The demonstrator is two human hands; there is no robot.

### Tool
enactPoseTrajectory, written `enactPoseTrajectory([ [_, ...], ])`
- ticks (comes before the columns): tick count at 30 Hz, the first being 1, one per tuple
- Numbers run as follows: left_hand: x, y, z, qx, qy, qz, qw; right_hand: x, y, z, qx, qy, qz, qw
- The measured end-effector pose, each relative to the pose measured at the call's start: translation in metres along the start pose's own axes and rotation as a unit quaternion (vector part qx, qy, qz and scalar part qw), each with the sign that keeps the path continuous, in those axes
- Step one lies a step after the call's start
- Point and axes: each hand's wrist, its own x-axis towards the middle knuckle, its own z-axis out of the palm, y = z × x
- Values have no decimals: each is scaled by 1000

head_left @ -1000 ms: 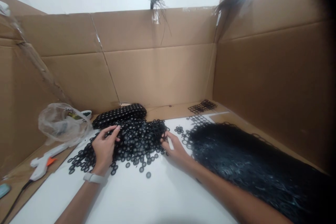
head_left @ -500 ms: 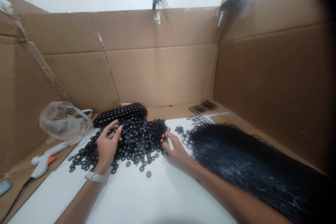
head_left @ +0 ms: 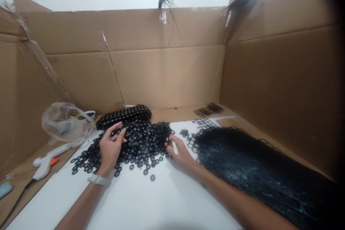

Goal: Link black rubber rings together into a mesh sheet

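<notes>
A heap of small black rings (head_left: 142,143) spreads over the white board (head_left: 129,205). At the heap's left side is my left hand (head_left: 110,151), thumb and fingers bent but apart, with nothing visible between them. My right hand (head_left: 181,151) is closed around a slim white pen-like tool (head_left: 175,147) at the heap's right edge. The tool's far end is hidden by my fingers and the rings. Just beyond the heap lies a black bundle with white dots (head_left: 124,115).
A large mass of black rings (head_left: 250,165) fills the right side, near a small flower-shaped ring cluster (head_left: 184,133) and a flat ring lattice (head_left: 207,110). On the left are a clear plastic bag (head_left: 64,124) and a white glue gun (head_left: 44,167). Cardboard walls (head_left: 167,75) surround the area.
The camera view has shifted slightly. Both hands hold nearly the same place and pose, the right one still gripping the white tool.
</notes>
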Motion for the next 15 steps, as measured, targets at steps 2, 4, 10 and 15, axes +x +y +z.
enactPoseTrajectory([
  [2, 3, -1, -4, 21, 8, 13, 1000, 0, 0, 0, 5, 2, 4, 1000],
  [4, 9, -4, -11, 51, 21, 30, 998, 0, 0, 1, 9, 6, 8, 1000],
  [10, 33, -22, -49, 181, 57, 76, 979, -1, -1, 0, 3, 2, 3, 1000],
  [15, 47, -50, -86, 293, 65, 48, 953, -1, 0, 1, -8, 1, -6, 1000],
])
